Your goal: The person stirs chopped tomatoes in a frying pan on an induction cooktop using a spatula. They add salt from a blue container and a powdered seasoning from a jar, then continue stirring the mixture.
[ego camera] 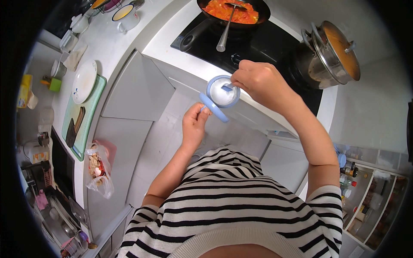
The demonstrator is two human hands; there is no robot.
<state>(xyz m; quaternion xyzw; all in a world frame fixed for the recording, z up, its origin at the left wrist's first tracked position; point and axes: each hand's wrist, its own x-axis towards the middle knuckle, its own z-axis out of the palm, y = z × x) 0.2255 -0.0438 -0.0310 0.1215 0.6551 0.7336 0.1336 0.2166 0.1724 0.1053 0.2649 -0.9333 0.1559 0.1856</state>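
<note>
My left hand [195, 122] grips a round jar with a blue rim [209, 92] by its raised blue lid [214, 108] or a part beside it; the exact hold is partly hidden. White granules [222, 96] lie inside the jar. My right hand [255, 84] pinches a small blue spoon [226, 87], its tip over the granules. Beyond the hands, a frying pan [206, 23] on the black cooktop [206, 45] holds cooked tomato pieces [219, 11]. A metal spatula [227, 30] rests in that pan, its handle over the near side.
A lidded steel pot [334, 54] stands on the cooktop's right. On the left counter are an enamel mug [129, 20], a white plate [84, 82] and a cleaver [75, 127] on a green cutting board [96, 103]. A plastic bag of scraps [100, 174] hangs at the counter edge.
</note>
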